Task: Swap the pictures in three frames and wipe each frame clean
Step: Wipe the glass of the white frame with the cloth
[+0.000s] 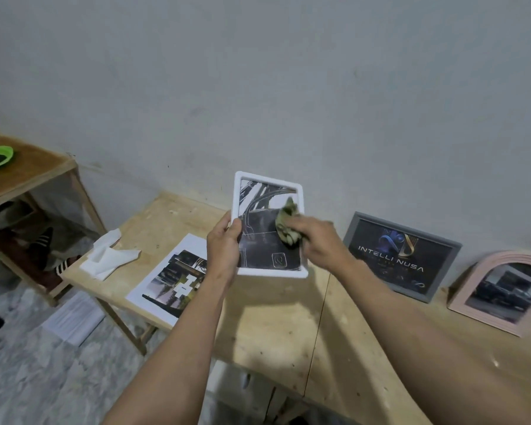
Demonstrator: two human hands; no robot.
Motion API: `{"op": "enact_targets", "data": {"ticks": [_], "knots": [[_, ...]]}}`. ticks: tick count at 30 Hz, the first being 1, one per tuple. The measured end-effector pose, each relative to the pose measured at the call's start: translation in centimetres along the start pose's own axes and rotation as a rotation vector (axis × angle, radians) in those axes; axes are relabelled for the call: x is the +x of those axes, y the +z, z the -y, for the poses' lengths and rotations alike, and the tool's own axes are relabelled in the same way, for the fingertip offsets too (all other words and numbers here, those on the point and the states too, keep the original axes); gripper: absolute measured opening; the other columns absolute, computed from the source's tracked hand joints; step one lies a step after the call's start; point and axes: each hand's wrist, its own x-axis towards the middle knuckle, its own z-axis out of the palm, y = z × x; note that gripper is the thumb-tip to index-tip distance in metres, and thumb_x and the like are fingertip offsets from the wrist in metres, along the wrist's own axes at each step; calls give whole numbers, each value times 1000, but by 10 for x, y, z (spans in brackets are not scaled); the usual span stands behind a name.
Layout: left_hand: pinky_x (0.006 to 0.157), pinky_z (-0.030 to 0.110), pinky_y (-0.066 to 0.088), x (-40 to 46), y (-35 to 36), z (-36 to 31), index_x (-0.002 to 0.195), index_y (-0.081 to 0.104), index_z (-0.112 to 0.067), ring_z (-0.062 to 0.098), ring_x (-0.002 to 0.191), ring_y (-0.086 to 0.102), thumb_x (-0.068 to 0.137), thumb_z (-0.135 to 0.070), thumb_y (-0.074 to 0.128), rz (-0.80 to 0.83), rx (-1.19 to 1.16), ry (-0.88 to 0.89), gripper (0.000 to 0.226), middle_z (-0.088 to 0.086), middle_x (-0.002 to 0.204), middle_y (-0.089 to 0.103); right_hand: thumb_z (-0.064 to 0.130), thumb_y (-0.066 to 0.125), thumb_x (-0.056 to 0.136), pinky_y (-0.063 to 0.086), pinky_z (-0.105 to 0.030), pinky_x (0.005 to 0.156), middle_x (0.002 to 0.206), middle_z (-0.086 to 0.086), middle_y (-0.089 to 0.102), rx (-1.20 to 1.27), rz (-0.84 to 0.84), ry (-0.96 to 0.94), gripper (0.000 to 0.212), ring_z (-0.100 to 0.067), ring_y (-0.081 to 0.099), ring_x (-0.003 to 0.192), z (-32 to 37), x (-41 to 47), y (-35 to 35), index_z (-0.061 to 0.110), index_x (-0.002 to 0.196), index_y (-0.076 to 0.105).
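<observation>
I am wiping the white frame (pixel 269 225), which I am holding up above the desk (pixel 288 326) near the middle of the view. My left hand (pixel 224 243) is gripping its left edge, fingers curled behind and thumb clamped over the front border. My right hand (pixel 321 242) is bunching a cloth (pixel 287 223) in closed fingers and pressing it to the glass at about 3 o'clock on the frame.

I am judging this as the cleaning step for this frame: a dark picture is already sitting inside it. At 3 o'clock from it the grey frame (pixel 402 256) and, further right, the pink frame (pixel 503 291) are leaning against the wall, both filled. At 8 o'clock a loose print (pixel 174 277) is lying flat on the desk.

Next I am likely needing to sweep the cloth across the rest of the glass and the border, keeping my left grip firm so the frame is not twisting, then stand it beside the others.
</observation>
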Motion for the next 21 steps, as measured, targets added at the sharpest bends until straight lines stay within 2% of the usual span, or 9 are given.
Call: {"op": "enact_targets", "data": {"ticks": [2,6,8,11,14,16,18,20,21], "knots": [[73,8,48,-1,-1,6,127,65,-19,-5,81,66,101,-9,54,-14,-11,-27,30,-9,101,72,-13,44,75,43,-40,102,130,-2,63,20,58,45,66,-28,55,122,-2,-22,11,24,126,64],[74,11,48,-4,-2,21,131,64,-11,5,87,63,101,-12,54,-50,-1,-67,31,-3,102,68,-8,45,81,42,-33,104,129,-6,64,117,214,175,55,-26,55,123,2,-37,21,23,119,69],[69,7,48,-7,0,19,126,63,-11,-4,78,63,102,-11,52,-55,11,-63,26,-4,97,66,-7,46,83,40,-26,104,128,-8,64,166,225,219,49,-24,55,122,9,-42,26,18,118,69],[90,17,49,-9,5,15,133,59,-9,2,91,62,103,-16,51,-14,50,-44,32,0,111,68,-9,46,81,42,-22,101,123,-3,67,299,152,224,50,-17,58,118,31,-43,36,17,115,71],[102,37,49,-11,8,14,132,60,-15,15,107,64,102,-20,51,14,47,-52,32,3,121,69,-12,44,78,44,-12,81,108,3,73,477,189,225,53,-3,62,95,59,-33,45,19,109,73],[98,38,53,-14,5,16,128,61,-18,20,115,64,102,-21,50,20,20,-81,28,1,123,68,-13,43,77,48,-15,71,92,0,75,610,265,283,49,-3,65,76,67,-24,42,16,100,75],[88,34,56,-16,-3,18,133,59,-16,25,115,65,103,-20,48,33,-8,-117,32,2,121,68,-13,44,77,54,-23,75,89,-8,75,687,323,343,44,-12,69,77,69,-15,25,10,97,76],[93,35,55,-18,-9,20,136,59,-15,26,117,65,103,-17,48,51,2,-110,35,2,122,70,-14,42,79,57,-21,68,76,-4,74,788,213,375,40,-11,69,67,75,-2,-1,4,96,74],[99,36,52,-20,-10,20,137,58,-16,24,120,63,103,-18,48,68,22,-102,36,3,126,69,-16,41,80,54,-17,60,73,-2,72,847,68,382,41,-5,67,61,76,10,-15,2,98,72]]}}
